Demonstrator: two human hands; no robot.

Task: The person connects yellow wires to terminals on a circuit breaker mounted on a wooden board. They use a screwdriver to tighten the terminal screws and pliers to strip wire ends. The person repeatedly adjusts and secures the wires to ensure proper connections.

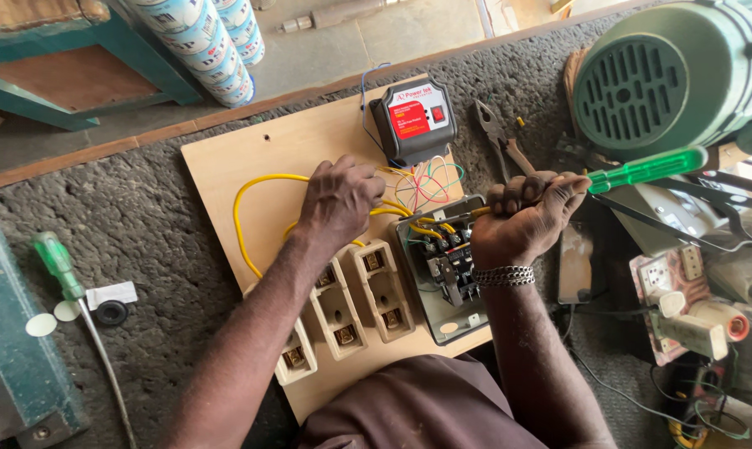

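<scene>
Head cam, looking down: the right hand has its fingers closed tight around a green-handled screwdriver, its tip hidden down at the open grey switch box. The left hand pinches the yellow wires beside that box. All of it sits on a wooden board on the grey worktop, with pliers just behind.
</scene>
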